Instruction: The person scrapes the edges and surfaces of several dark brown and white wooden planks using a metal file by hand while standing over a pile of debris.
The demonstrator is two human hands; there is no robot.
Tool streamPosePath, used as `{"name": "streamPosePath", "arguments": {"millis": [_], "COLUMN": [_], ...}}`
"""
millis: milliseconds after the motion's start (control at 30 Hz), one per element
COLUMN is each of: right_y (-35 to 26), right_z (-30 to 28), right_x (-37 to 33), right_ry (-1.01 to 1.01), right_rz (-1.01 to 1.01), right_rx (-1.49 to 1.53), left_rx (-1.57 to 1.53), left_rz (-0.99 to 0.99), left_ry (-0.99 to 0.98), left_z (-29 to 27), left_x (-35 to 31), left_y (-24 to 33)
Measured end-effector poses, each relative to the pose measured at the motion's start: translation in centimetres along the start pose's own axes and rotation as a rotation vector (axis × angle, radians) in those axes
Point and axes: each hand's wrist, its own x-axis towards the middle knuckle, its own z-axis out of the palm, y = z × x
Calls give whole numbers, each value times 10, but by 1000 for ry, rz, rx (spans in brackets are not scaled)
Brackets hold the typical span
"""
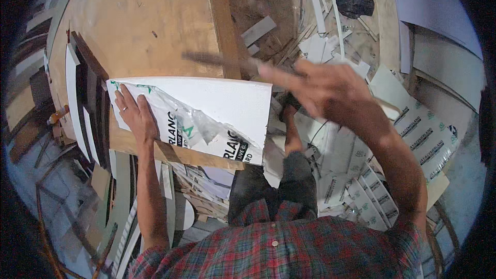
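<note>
A white panel lies on the wooden work table, its near edge close to the table's front. Printed protective film covers the panel's nearer part and is wrinkled and loose along a slanting line; the far right part is bare white. My left hand rests flat on the panel's left end, fingers outstretched. Above the panel's right end, my right hand is closed around a long, narrow, dark tool that points left. Motion blurs this tool, so its exact kind is unclear. It appears apart from the panel.
Dark and white strips stand along the table's left side. Offcuts and a black bag-like bundle litter the floor beyond the table's right edge. Film-covered sheets lie at the right, and more pieces lie around my legs.
</note>
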Motion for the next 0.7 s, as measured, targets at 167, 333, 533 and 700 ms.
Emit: {"name": "streamPosePath", "arguments": {"millis": [167,333,533,700], "right_y": [-9,-41,-53,-58], "right_z": [-14,-10,20,8], "right_x": [-28,-109,-97,-56], "right_ry": [-20,-315,-272,-155], "right_rz": [125,114,98,98], "right_rx": [74,117,117,135], "left_rx": [-36,5,-58,-49], "left_rz": [-34,11,161,163], "left_ry": [16,28,10,42], "left_z": [-3,-6,-7,-3], "left_x": [-9,-4,3,1], "left_y": [3,2,12,7]}}
